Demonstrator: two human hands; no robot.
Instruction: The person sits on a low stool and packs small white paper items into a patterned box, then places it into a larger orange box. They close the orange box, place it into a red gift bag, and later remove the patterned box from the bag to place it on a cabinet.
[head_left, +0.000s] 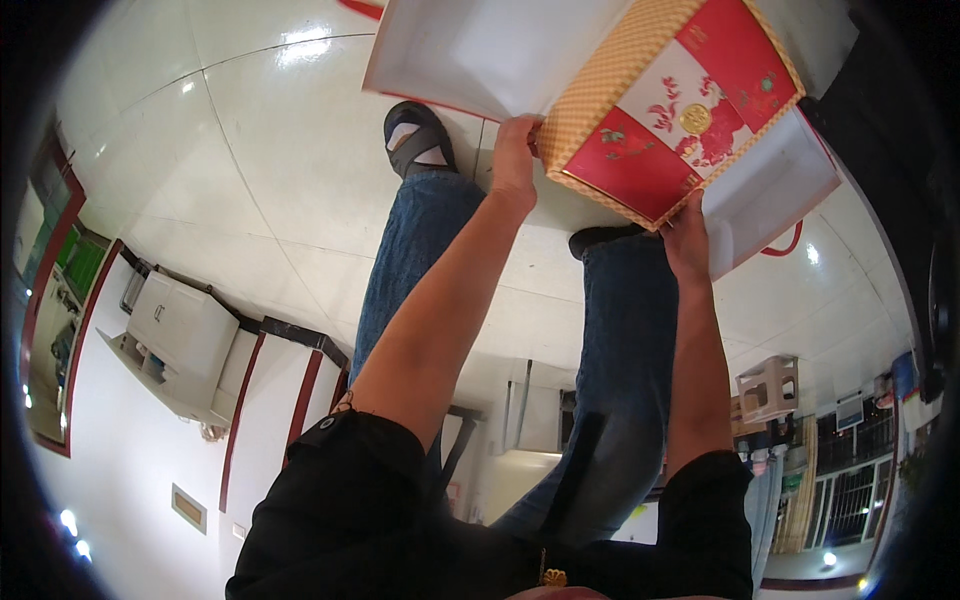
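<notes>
My two hands hold a box or tray (600, 82) with a yellow-and-white checked border, tilted, at the upper right. Inside that border lie red and white floral panels (637, 169) with a round gold emblem. Fingers of my left hand (516, 157) curl round its near left corner, partly hidden. At the near right edge, my right hand (684, 232) grips it with the thumb on top. Beyond my left hand is an open white carton half (480, 52) with a red rim. Another white carton part (772, 187), with a red handle (785, 240), sits beside my right hand.
Glossy pale floor tiles (225, 165) lie below. My shoes (420, 139) and jeans flank the hands. A dark piece of furniture (877, 127) borders the right side. Farther off are a plastic stool (769, 386) and a white cabinet (184, 330).
</notes>
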